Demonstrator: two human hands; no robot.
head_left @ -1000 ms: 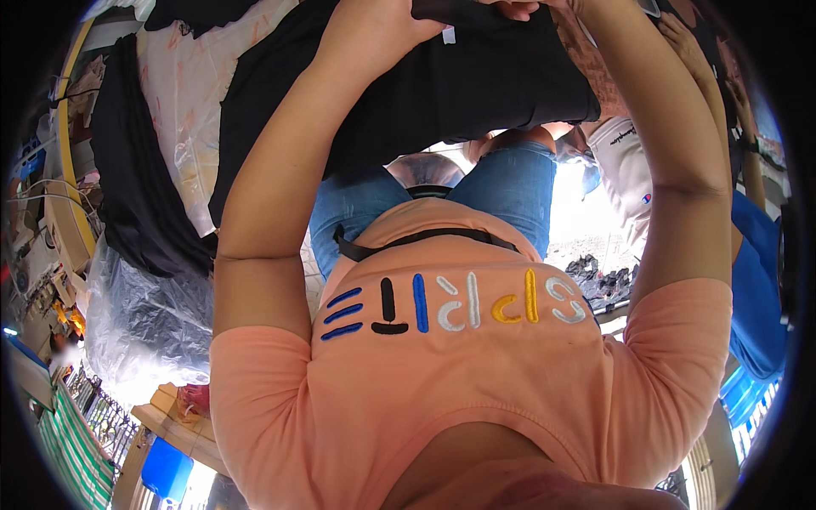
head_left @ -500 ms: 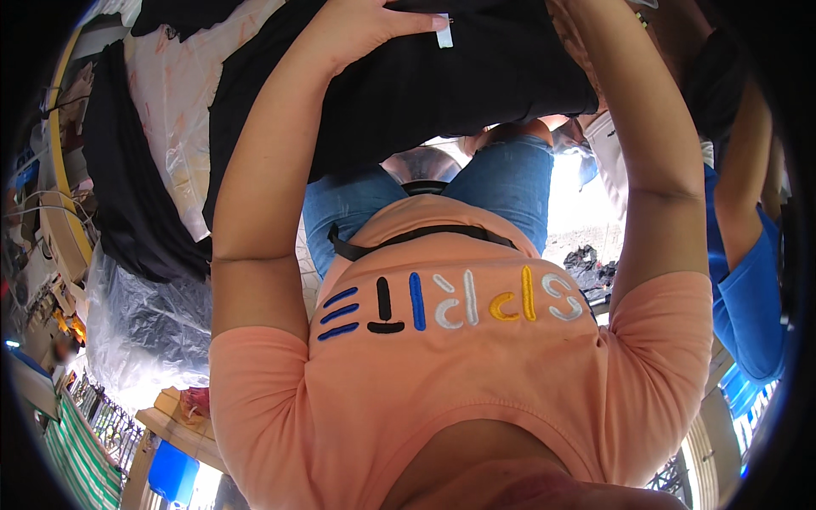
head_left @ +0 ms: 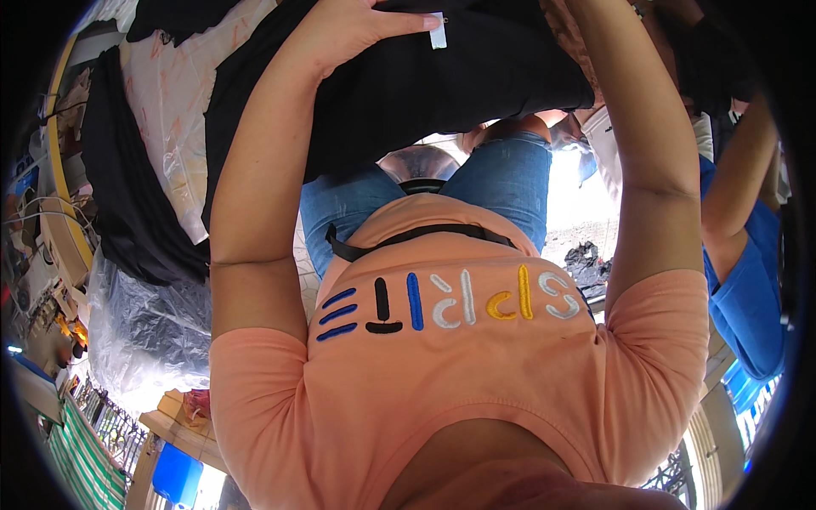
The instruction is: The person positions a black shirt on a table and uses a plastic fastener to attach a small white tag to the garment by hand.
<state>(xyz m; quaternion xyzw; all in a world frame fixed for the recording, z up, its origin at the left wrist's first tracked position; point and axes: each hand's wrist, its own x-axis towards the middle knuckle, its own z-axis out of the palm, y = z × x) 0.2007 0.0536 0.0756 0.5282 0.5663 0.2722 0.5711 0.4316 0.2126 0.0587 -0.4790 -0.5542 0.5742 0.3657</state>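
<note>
My left hand [head_left: 361, 32] is at the upper edge, with its thumb stretched out across black cloth [head_left: 459, 76]. The thumb's tip touches a small white label [head_left: 438, 32] on that cloth. A dark gap shows between the thumb and the rest of the hand; the other fingers are mostly cut off by the frame. My right forearm [head_left: 650, 102] reaches up past the cloth's right end, and the hand beyond it is out of the picture. The black cloth spreads over my thighs, in blue jeans [head_left: 501, 183].
More black cloth [head_left: 127, 170] hangs at left beside pale sheeting [head_left: 174, 110] and a clear plastic bag [head_left: 149, 323]. At far left are cables and a yellow-edged surface [head_left: 76, 229]. A co-worker's arm [head_left: 739, 195] and blue garment [head_left: 748, 297] are close on my right.
My left hand and the white label have shifted very slightly left, thumb still on the label. At right, the co-worker's arm has moved a little.
</note>
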